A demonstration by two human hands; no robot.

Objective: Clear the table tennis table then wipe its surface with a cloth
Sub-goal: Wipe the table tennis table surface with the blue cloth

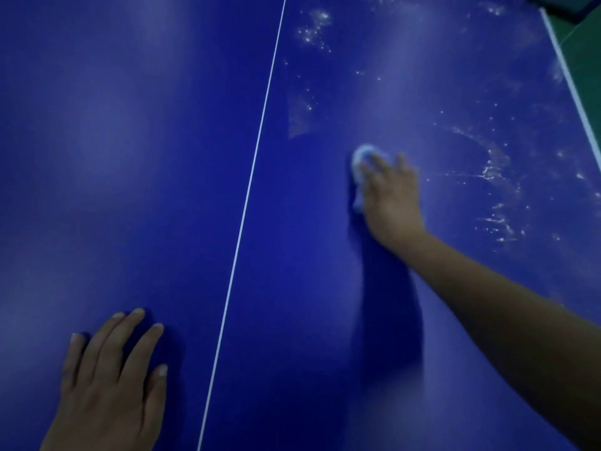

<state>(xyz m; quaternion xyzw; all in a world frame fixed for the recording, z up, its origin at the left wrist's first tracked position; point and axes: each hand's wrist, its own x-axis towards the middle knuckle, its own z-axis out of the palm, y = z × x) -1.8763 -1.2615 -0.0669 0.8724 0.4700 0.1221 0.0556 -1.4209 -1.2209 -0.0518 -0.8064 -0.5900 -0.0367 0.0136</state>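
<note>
Right hand flat on a small white cloth, fingers spread and pressing it onto the blue table, right of the white line. Left hand flat on the table, holding nothing. Soft, light cloth, probably easy to bunch up; best pressed from the top toward the white dust.

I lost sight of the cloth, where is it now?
In the head view, the cloth lies under the right hand, right of the white centre line, near the white smears.

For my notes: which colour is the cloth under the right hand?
White, best seen in the head view: cloth.
</note>
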